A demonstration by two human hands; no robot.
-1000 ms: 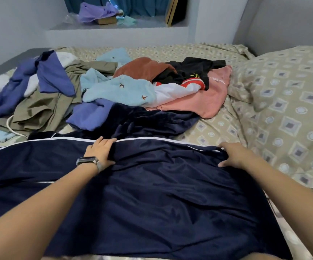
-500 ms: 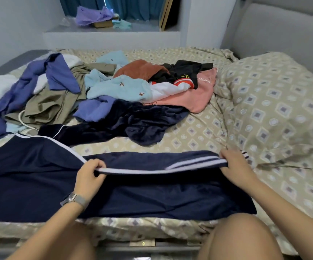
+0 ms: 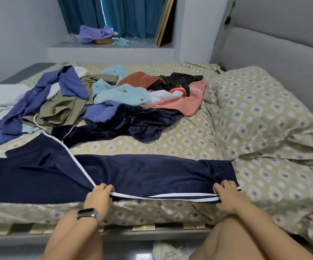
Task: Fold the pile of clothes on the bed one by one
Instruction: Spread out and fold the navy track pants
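Observation:
Navy track pants point(image 3: 148, 171) with white side stripes lie flat along the near edge of the bed point(image 3: 189, 139). My left hand point(image 3: 99, 197) grips the striped edge near the middle of the pants. My right hand point(image 3: 226, 197) grips the same striped edge at its right end, by the cuff. That edge is pulled toward me, doubling the fabric over itself. Behind the pants lies the pile of clothes point(image 3: 103, 102): a dark navy fleece top, blue, olive, light-blue, rust, black, white and pink garments, all loose and crumpled.
A patterned pillow point(image 3: 260, 113) fills the right side of the bed against the grey headboard point(image 3: 275, 53). A ledge point(image 3: 103, 45) behind the bed holds a purple cloth and a box. My knees are against the bed frame, with a white shoe point(image 3: 168, 252) on the floor.
Both hands have drawn the striped far edge of the navy pants toward me, from the middle of the bed down to its near edge, folding the pants lengthwise. The view has pulled back.

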